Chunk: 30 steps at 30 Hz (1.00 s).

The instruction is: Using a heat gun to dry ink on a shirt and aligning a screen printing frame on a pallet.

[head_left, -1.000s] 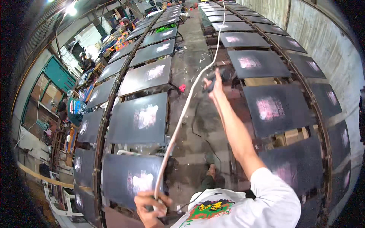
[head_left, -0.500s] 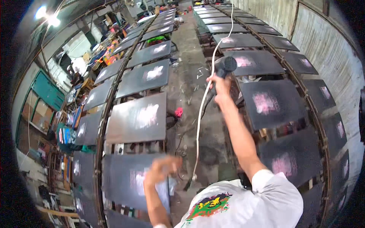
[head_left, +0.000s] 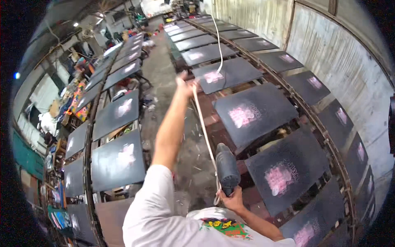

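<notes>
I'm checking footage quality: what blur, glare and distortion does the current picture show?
Head view: the left hand is blurred, while the dark blower looks sharper; head view: pale glare lies on a board at left; head view: the long rail at right bows with the lens, and the corners go black.

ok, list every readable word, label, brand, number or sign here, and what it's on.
Dark panels: pale lettering beside pink prints, too blurred to quote.
White shirt: any lettering in its graphic is too blurred.
Dark handheld tool: no readable marking.
Nothing reads reliably.
</notes>
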Each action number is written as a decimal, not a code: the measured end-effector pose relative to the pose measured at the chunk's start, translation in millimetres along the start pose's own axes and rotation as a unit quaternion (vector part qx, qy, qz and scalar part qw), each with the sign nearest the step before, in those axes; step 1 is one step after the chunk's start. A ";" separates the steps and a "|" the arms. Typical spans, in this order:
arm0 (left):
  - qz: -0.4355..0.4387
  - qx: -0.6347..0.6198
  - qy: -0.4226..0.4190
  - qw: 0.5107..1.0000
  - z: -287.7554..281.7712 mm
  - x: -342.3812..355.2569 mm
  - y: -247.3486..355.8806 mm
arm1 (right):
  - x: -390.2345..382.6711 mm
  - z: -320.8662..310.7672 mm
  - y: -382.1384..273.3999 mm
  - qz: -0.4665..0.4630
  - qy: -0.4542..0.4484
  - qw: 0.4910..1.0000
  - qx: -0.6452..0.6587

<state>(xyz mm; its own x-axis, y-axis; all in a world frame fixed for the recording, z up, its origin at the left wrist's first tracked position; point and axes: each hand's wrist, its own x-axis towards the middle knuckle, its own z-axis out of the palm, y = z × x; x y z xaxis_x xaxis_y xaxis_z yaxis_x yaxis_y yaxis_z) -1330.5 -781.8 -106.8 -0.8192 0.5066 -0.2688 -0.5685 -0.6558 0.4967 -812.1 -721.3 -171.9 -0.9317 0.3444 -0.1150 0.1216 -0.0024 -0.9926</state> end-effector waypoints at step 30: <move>0.565 0.377 -0.040 0.733 63.2 191.2 805.4 | 938.7 422.3 58.8 -0.068 -0.088 0.991 -0.077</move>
<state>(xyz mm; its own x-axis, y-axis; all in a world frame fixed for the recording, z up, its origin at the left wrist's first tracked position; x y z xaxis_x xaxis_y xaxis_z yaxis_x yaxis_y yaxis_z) -1940.3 -1177.8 294.0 -0.7107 -0.0699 0.7001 0.6974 -0.2008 0.6879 -1824.1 -794.5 -354.9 -0.9865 0.1635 0.0005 0.0296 0.1816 -0.9829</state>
